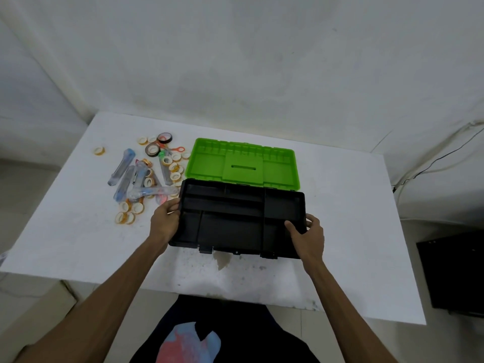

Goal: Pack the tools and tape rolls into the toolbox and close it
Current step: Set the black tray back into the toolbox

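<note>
The toolbox (237, 221) lies open in the middle of the tabletop (340, 205), its black base nearer the front edge and its green lid (242, 163) folded back flat behind it, toward the far edge. A black tray (230, 210) with several compartments sits in the base; all of them look bare.

The left hand (165, 218) grips the left end of the tray, fingers curled over its rim. The right hand (305, 231) grips the right end, thumb inside the right compartment and fingers wrapped round the outer edge.

Left of the toolbox, toward the far left corner, lies a loose heap: many small tape rolls (174, 169) with yellow-orange rims, two darker rolls (152, 150), several tools in clear plastic sleeves (121, 163), and an orange-handled thing (176, 149) that looks like scissors. The nearest rolls lie just beside the left hand. One roll (99, 150) sits apart, closer to the left edge.

A stain (222, 260) marks the tabletop in front of the toolbox. A black box (453, 271) stands on the floor to the right.
</note>
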